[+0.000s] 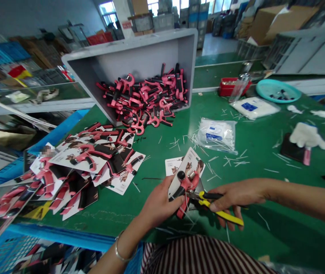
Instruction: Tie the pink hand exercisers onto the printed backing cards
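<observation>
My left hand [158, 201] is closed around a printed card [190, 156] with a pink and black spring hand grip [190, 182] fastened to its front. My right hand [236, 193] is wrapped round the handles of yellow and black pliers [225, 216]. The jaws of the pliers point left and meet the lower part of the hand grip; whether they bite on anything is too small to tell. Another card [171, 166] lies flat on the table behind the held one. Thin white plastic strips [213, 177] are scattered around my hands.
A grey bin [148, 47] tipped toward me holds many loose hand grips [145, 97]. Carded grips [85, 158] are heaped at left, beside a blue crate [10, 243]. Bags of white strips [218, 133], a red box [232, 89], a turquoise plate [276, 84] and a white glove [308, 135] lie right.
</observation>
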Available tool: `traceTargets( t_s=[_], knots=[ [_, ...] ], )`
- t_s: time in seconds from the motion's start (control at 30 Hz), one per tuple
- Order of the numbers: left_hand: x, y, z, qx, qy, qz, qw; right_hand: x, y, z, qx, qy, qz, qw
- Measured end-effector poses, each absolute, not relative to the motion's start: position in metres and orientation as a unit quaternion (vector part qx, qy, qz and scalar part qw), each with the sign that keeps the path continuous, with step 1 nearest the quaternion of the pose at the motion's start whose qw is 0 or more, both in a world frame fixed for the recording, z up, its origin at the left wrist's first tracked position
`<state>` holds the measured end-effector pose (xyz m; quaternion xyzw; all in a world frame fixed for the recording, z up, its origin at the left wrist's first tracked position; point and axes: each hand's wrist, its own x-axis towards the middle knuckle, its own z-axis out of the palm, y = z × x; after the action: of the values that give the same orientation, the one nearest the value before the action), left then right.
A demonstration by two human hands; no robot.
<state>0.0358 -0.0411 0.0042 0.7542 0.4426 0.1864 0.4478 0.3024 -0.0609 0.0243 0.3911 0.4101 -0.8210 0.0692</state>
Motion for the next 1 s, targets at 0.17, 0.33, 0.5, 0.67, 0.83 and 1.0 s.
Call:
traceTargets(
  t_s=[0.17,0.33,0.5,0.67,0.83,1.0],
  knots=[
    [0.03,-0.037,-0.006,0.697,0.462,0.226,0.5,0.297,-0.073,0.006,0.417,0.399,-0.817,-0.005],
    [0.025,-0.03,-0.027,0.564,0.457,0.252,0.64,0.293,-0.091,-0.001,0.468,0.689,-0.553,-0.025],
    [0.034,-0.024,-0.034,0.384,0.468,0.379,0.7,0.288,-0.102,0.011,0.411,0.766,-0.493,-0.029],
    [0.051,-0.024,-0.02,0.338,0.424,0.506,0.671,0.268,-0.114,-0.002,0.303,0.47,-0.815,-0.149],
    [0.064,-0.034,-0.011,0.339,0.403,0.506,0.683,0.239,-0.123,-0.024,0.166,0.26,-0.919,-0.246],
    [0.069,-0.044,-0.01,0.33,0.395,0.498,0.698,0.231,-0.12,-0.028,0.141,0.224,-0.929,-0.259]
  ],
)
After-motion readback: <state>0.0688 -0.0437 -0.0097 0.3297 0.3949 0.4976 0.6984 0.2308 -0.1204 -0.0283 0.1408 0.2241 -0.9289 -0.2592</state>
